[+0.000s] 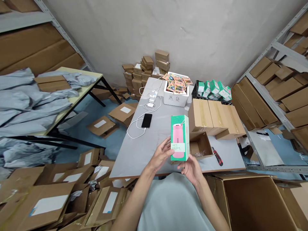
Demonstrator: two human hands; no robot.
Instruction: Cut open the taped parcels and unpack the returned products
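Both hands are clamped on one thing: our left hand (161,155) grips the left edge of a tall green cardboard box with a pink bottle printed on it (179,138), and our right hand (192,168) cups its bottom corner. We've got it upright, just above the near edge of the grey table (144,147). Left to right otherwise: grey plastic mailer bags (24,106) piled far left, a black phone (146,120) lying flat on the table, a small open brown carton (201,146) just behind the green box, and a red-and-black utility knife (217,156) beside it.
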